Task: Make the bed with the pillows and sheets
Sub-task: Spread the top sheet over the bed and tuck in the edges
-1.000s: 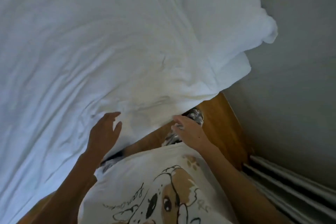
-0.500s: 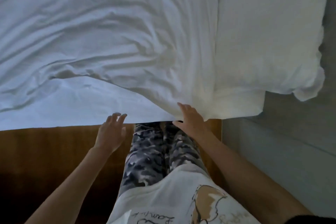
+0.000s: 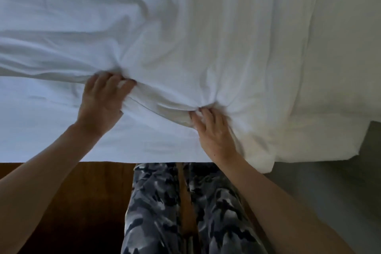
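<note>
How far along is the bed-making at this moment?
Early to middle. Done: a smooth white bottom sheet covers the mattress edge. In hand: the left hand and right hand each grip the bunched edge of the rumpled white top sheet. Left: spreading and smoothing it; pillow placement cannot be judged.

Head camera looks steeply down, close over bed edge (image 3: 103, 150).

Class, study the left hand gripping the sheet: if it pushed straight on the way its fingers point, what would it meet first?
The left hand points up and away across the bed. It would most likely run into the bunched fold of the white sheet just beyond its grip; depth is unclear.
</note>
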`<move>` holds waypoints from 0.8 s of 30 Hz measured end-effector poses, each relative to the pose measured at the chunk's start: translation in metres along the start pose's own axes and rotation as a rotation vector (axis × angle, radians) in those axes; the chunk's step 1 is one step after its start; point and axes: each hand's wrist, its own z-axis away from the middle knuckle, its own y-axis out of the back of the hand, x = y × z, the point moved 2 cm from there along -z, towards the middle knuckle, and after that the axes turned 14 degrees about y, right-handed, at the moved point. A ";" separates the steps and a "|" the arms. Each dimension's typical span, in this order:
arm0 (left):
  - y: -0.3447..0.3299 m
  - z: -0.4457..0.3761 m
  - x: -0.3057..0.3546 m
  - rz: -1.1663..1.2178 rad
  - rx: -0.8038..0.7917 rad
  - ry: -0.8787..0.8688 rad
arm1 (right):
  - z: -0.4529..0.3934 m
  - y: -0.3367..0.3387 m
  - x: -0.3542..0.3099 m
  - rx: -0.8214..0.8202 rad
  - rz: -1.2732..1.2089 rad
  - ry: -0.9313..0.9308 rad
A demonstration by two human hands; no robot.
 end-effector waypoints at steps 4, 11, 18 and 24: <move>-0.007 -0.009 0.006 -0.005 0.023 0.159 | -0.018 -0.001 0.019 0.146 -0.035 -0.003; 0.017 0.004 0.033 0.205 -0.083 0.378 | -0.021 0.025 0.038 -0.005 -0.161 0.018; 0.055 0.102 0.148 0.357 -0.288 0.427 | 0.106 0.096 0.079 -0.173 -0.072 0.132; 0.010 0.165 0.180 0.347 -0.506 0.217 | 0.130 0.038 0.051 -0.449 0.092 0.240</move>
